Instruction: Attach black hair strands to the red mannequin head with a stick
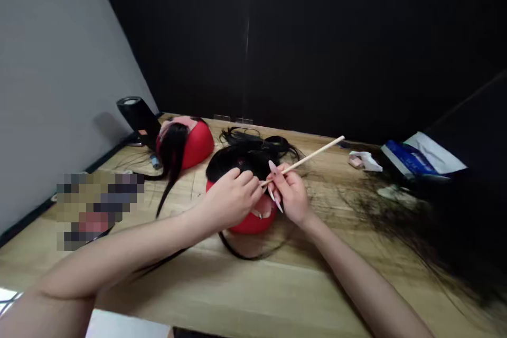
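Two red wig forms (253, 223), one wooden stick (312, 156) in right hand (293, 195).

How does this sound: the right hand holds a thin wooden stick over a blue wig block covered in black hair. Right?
Not quite: the head view shows the wig block is red, not blue. The right hand does hold a thin wooden stick over it, and black hair covers it.

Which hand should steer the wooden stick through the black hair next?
Right, probably: the right hand pinches the thin wooden stick, while the left hand rests on the black hair over the red head form.
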`<state>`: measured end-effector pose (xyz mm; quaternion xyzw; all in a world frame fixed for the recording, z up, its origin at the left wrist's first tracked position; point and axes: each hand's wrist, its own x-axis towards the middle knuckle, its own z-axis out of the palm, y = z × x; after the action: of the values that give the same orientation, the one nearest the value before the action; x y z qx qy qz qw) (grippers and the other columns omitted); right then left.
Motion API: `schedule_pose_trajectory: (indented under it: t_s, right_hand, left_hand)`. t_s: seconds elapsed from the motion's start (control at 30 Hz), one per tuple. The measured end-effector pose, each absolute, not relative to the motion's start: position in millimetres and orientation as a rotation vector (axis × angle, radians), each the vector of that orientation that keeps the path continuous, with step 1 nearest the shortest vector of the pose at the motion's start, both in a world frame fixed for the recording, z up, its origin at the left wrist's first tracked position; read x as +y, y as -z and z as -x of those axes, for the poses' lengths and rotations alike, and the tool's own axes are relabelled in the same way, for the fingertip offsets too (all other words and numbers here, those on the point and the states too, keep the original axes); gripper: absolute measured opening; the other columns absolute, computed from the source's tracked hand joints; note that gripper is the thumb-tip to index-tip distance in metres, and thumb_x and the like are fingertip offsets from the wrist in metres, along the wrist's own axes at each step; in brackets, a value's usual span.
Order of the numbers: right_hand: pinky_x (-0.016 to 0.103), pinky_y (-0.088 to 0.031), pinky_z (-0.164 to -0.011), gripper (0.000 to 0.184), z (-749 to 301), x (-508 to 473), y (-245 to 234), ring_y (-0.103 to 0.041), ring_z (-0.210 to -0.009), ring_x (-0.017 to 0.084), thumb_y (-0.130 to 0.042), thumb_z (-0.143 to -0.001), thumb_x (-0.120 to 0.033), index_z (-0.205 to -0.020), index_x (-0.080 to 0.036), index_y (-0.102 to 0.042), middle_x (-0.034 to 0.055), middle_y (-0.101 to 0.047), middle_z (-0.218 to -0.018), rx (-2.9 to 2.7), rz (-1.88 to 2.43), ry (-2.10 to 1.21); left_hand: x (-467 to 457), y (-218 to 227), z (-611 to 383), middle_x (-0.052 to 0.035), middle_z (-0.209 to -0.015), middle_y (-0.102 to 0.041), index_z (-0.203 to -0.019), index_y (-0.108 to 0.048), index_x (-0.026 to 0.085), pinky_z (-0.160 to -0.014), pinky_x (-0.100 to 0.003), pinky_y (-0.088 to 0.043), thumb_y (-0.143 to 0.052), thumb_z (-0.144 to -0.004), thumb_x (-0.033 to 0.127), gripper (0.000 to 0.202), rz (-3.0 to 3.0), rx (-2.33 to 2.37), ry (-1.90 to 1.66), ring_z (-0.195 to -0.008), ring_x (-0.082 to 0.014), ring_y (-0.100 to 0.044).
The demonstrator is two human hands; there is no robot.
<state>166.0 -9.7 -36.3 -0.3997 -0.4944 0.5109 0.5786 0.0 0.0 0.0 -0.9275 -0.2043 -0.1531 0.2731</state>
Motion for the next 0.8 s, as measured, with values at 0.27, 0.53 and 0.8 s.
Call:
schedule_pose_trajectory:
  t_s: [0.27,0.53,0.8]
  right_hand:
    - [0.014,-0.027,-0.031,0.052,-168,-6,32,-0.036,-0.033,0.002,-0.068,-0.073,-0.067,-0.074,-0.018,-0.050,-0.0078,-0.051,-0.050,-1.142,0.932,-1.198]
    - [0.014,-0.026,-0.031,0.052,-168,-6,32,-0.035,-0.033,0.001,-0.071,-0.072,-0.066,-0.073,-0.018,-0.050,-0.0077,-0.051,-0.048,-1.127,0.919,-1.212]
    - [0.014,-0.025,-0.030,0.051,-169,-4,34,-0.035,-0.031,0.002,-0.073,-0.071,-0.064,-0.072,-0.018,-0.051,-0.0070,-0.053,-0.048,-1.093,0.905,-1.238]
  left_hand:
    - [-3,-1,-1,-0.0047,-0.071,-0.056,-0.081,-0.059,0.013,-0.057,-0.034,-0.026,-0.050,-0.086,0.009,0.011,2.458,-0.574,0.319,-0.063,-0.0208,-0.051]
    - [-8,-11,-8,-0.0082,-0.073,-0.061,-0.080,-0.062,0.011,-0.054,-0.034,-0.020,-0.052,-0.086,0.011,0.011,2.570,-0.719,0.063,-0.065,-0.0230,-0.056]
    - [-11,-16,-16,-0.0088,-0.069,-0.060,-0.078,-0.063,0.010,-0.053,-0.033,-0.020,-0.056,-0.086,0.014,0.011,2.550,-0.723,-0.020,-0.063,-0.0214,-0.057]
